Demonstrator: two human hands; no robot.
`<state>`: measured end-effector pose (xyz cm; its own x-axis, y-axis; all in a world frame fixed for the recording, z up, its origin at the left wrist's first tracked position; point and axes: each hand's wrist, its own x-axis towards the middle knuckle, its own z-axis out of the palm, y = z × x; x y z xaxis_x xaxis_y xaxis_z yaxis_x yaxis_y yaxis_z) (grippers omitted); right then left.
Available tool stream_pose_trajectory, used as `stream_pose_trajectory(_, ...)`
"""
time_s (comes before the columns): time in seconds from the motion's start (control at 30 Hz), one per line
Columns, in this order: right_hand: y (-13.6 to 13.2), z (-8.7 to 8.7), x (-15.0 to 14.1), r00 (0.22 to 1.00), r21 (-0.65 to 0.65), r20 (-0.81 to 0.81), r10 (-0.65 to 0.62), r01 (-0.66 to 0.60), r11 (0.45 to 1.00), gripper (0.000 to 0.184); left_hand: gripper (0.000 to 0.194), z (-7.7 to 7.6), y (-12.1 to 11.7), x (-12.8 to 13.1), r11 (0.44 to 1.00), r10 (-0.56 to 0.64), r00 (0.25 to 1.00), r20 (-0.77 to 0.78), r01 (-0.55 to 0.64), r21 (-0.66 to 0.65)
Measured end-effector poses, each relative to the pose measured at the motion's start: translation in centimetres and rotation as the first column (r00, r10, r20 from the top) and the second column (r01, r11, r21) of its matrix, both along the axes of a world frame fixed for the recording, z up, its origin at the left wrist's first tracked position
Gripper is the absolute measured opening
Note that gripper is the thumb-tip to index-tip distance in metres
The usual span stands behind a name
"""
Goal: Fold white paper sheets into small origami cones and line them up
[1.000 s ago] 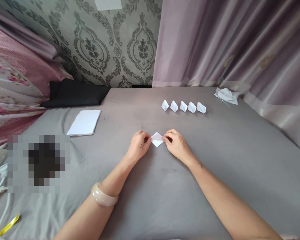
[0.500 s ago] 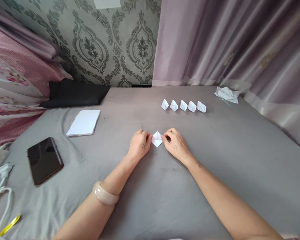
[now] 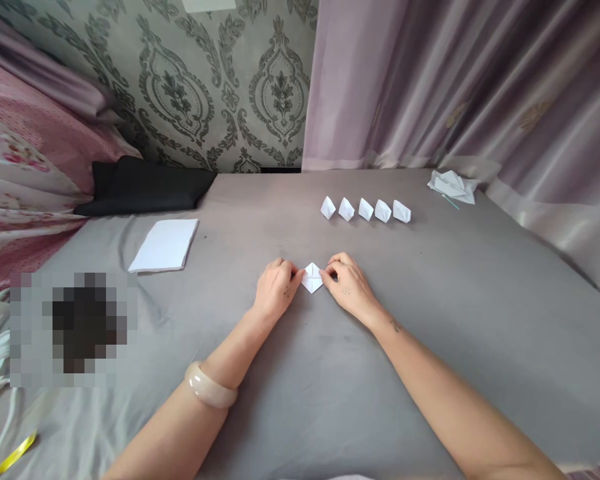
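Note:
A small folded white paper [image 3: 313, 278], diamond-shaped with crossing creases, lies on the grey cloth between my two hands. My left hand [image 3: 276, 288] pinches its left corner between thumb and fingers. At the opposite corner, my right hand [image 3: 349, 285] grips the paper the same way. Both hands rest close to the cloth, and the fingertips cover the side corners. Beyond them stands a row of several folded white paper pieces [image 3: 365, 210], all much alike.
A stack of white paper [image 3: 164, 245] lies to the left, with a black cloth [image 3: 147, 187] behind it. Crumpled white paper [image 3: 453, 187] sits at the back right. A blurred dark patch, a white cable [image 3: 11, 423] and a yellow strip [image 3: 13, 457] are at the near left.
The paper's upper half, which looked like one plain flap, now shows a centre crease and a horizontal line. My right hand has shifted slightly inward; both hands keep their pinch.

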<state>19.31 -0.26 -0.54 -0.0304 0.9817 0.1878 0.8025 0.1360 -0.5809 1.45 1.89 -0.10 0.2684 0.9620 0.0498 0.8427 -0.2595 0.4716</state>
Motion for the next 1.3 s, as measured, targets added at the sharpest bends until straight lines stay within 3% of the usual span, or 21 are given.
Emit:
stream_pose_trajectory(0.17, 0.1, 0.1, 0.0, 1.000, -0.013, 0.013, 0.009, -0.009, 1.000, 0.020, 0.025, 0.0, -0.1, -0.2, 1.000, -0.002, 0.999, -0.045, 0.003, 0.027)
stream_pose_trajectory(0.3, 0.0, 0.1, 0.1, 1.000, -0.019, 0.024, 0.011, -0.011, 1.000, 0.018, 0.020, -0.1, 0.0, -0.1, 0.989, -0.048, 0.997, -0.063, 0.056, 0.136)
stream_pose_trajectory(0.37, 0.0, 0.1, 0.2, 1.000, -0.023, 0.014, 0.009, -0.009, 1.000, 0.016, 0.016, -0.2, 0.2, 0.0, 0.969, -0.141, 0.988, -0.060, 0.150, 0.198)
stream_pose_trajectory(0.47, 0.0, 0.0, 0.5, 0.999, -0.023, -0.025, 0.031, -0.032, 0.999, 0.012, 0.027, -0.4, 0.5, 0.0, 0.906, -0.336, 0.939, -0.080, 0.345, 0.247)
stream_pose_trajectory(0.57, 0.0, -0.1, 1.2, 0.995, -0.028, -0.078, 0.064, -0.066, 0.997, 0.006, 0.035, -0.6, 0.5, -0.1, 0.856, -0.435, 0.894, -0.105, 0.447, 0.258)
stream_pose_trajectory(0.73, 0.1, 0.0, 2.3, 0.977, -0.024, -0.198, 0.074, -0.081, 0.996, 0.007, 0.033, -0.1, -0.2, 0.2, 0.846, -0.459, 0.868, -0.189, 0.492, 0.206)
stream_pose_trajectory(0.83, -0.4, 0.5, 1.7, 0.973, 0.099, -0.217, 0.083, -0.063, 0.993, 0.022, 0.031, 0.4, -0.9, 0.5, 0.850, -0.445, 0.861, -0.246, 0.492, 0.186)
stream_pose_trajectory(0.9, -1.1, 0.9, 0.6, 0.969, 0.178, -0.177, 0.170, -0.139, 0.974, 0.031, 0.029, 0.6, -1.1, 0.6, 0.853, -0.436, 0.856, -0.280, 0.492, 0.176)
stream_pose_trajectory(0.97, -1.8, 1.2, -0.7, 0.963, 0.152, -0.087, 0.254, -0.239, 0.959, 0.035, 0.026, 0.6, -1.3, 0.7, 0.849, -0.437, 0.844, -0.311, 0.501, 0.167)
stream_pose_trajectory(1.1, -2.8, 1.4, -2.1, 0.968, 0.063, 0.094, 0.232, -0.238, 0.969, 0.034, 0.023, 0.7, -1.6, 0.7, 0.851, -0.434, 0.836, -0.337, 0.503, 0.152)
stream_pose_trajectory(1.3, -2.8, 1.4, -2.3, 0.934, 0.067, 0.278, 0.222, -0.250, 0.966, 0.035, 0.024, 0.9, -2.4, 0.0, 0.883, -0.398, 0.870, -0.291, 0.449, 0.135)
